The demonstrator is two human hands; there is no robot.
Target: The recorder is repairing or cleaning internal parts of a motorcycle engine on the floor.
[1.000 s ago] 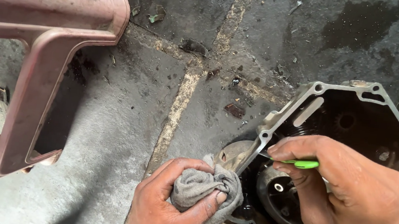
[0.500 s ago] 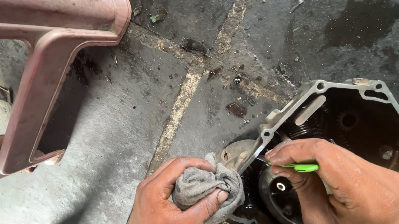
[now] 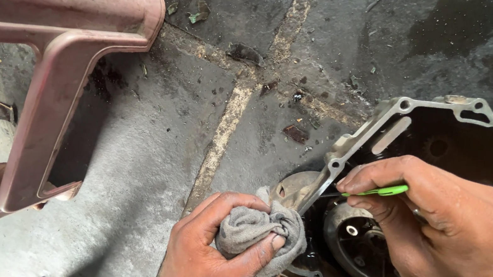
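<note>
Engine cover cleaned on the concrete floor

Engine cover, a grey metal casing, lies open side up on the stained concrete floor, right of a pink plastic chair. Over the cover's left rim, the right hand pinches a thin green tool between closed fingers. Just left of that rim, the left hand clenches a grey rag, which touches the rim.

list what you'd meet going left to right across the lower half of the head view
Faded pink plastic chair → left hand → crumpled grey rag that it holds → thin bright green-handled tool → right hand, whose fingers grip the tool over the open grey metal engine casing.
</note>
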